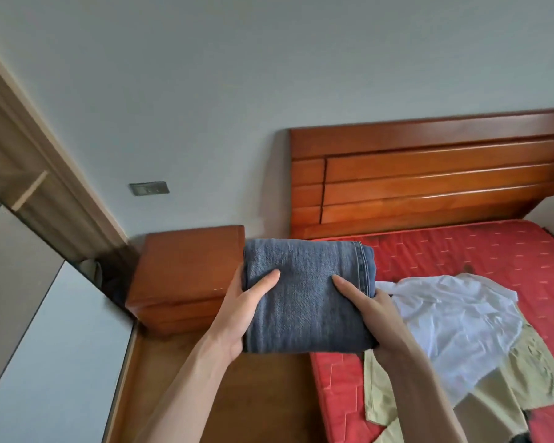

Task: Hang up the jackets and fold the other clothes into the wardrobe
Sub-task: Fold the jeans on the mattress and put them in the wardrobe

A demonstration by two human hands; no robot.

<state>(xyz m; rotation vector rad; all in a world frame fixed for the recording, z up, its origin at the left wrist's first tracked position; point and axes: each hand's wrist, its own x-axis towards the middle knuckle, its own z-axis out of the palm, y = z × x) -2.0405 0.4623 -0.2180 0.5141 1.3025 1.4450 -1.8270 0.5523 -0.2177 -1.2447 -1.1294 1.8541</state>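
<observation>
head view: one wide-angle frame, looking down over both forearms.
held item: folded jeans (304, 295), a compact blue denim bundle, carried in the air over the gap between the nightstand (186, 276) and the near left corner of the bed (461, 251), not resting on either.
left hand (240, 311): clasped on the bundle's left edge, thumb on top, fingers hidden beneath.
right hand (370, 310): clasped on the right edge, thumb on top, fingers hidden beneath.
reason for hold: two-sided grip likely kept the folds from slipping open on the way to storage.
still on bed: white shirt (454, 318), unfolded, lying over a beige garment (506, 385) near the bed's front edge; both apparently awaiting folding.
surface: red patterned mattress, bare of sheets.
room: pale wall, wooden headboard (429, 174), wood floor, wardrobe (29, 199) at the left edge, an open shelf visible.
stage, judged: jeans folded, not yet shelved.
</observation>
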